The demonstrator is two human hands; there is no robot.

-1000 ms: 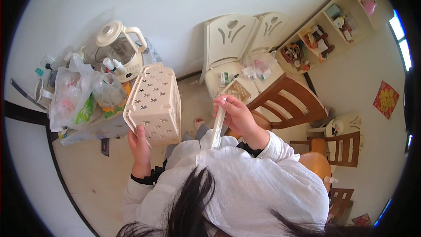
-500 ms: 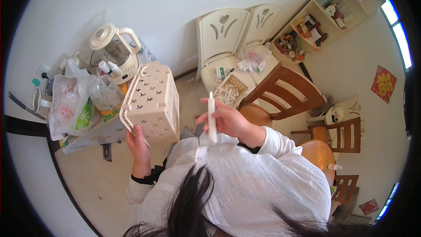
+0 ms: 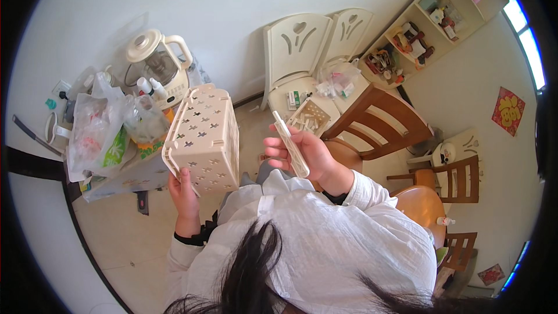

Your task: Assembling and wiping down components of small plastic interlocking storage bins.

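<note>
My left hand grips the lower edge of a cream plastic basket, thumb over its rim. Plus-shaped holes run through the basket's walls, and it is held tilted up in front of me. In my right hand lies a slim cream plastic post, narrow at its upper tip and broader at its lower end. It slants across the palm with the fingers curled loosely beside it. The post and the basket are apart. Beyond my right hand, a small box of pale plastic pieces sits on a white chair.
At left, a table carries a glass kettle, white bottles and plastic bags. Two white chairs stand against the wall, one bearing a clear bag. A wooden chair is close on my right, below shelves.
The post has turned from upright to slanting, its top leaning left and its lower end swung right. My right hand has rolled more palm-up. The basket has barely shifted.
</note>
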